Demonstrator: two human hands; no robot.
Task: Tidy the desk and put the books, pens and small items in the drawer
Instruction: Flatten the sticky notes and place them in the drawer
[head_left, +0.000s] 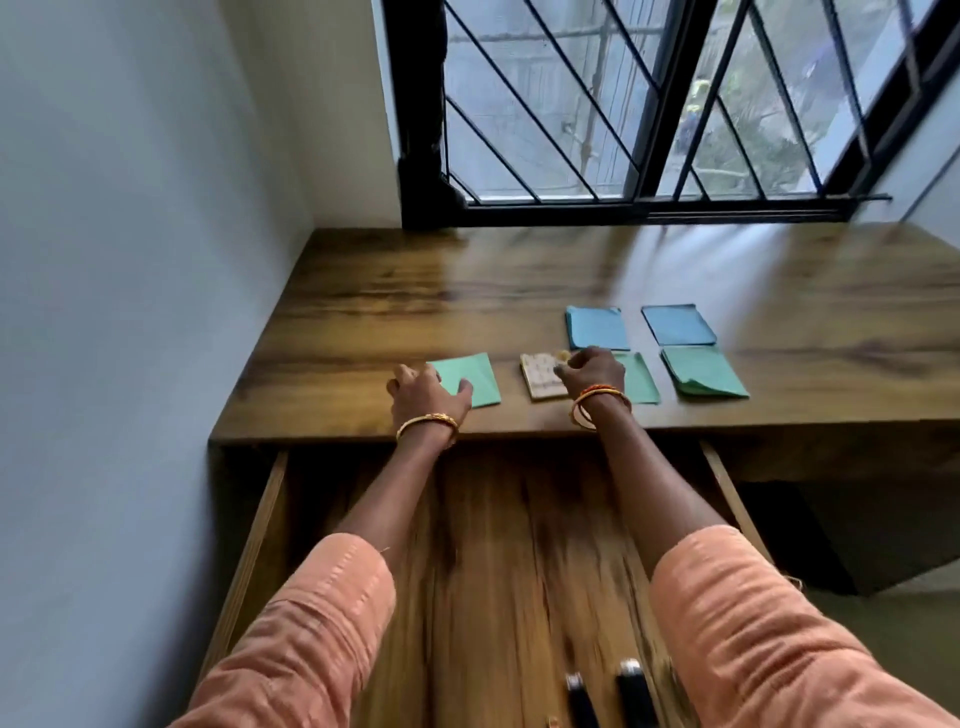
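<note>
Left hand (426, 392): fingers lying loosely spread on the near corner of a green square paper pad (470, 380), thumb resting on its sheet, not pinching. Right hand (592, 371): fingers curling over the far edge of a small cream patterned notebook (540, 383); whether they are gripping cannot be told.

Step in hand, judged: lifting pad and notebook. Sliding each to the brown wooden desk (519, 280) edge before pinching should be keeping sheets flat.

Count on desk: green pads, three; blue pads, two; notebook, one. Open wooden drawer (493, 545) below is holding two dark pens (605, 696).
</note>
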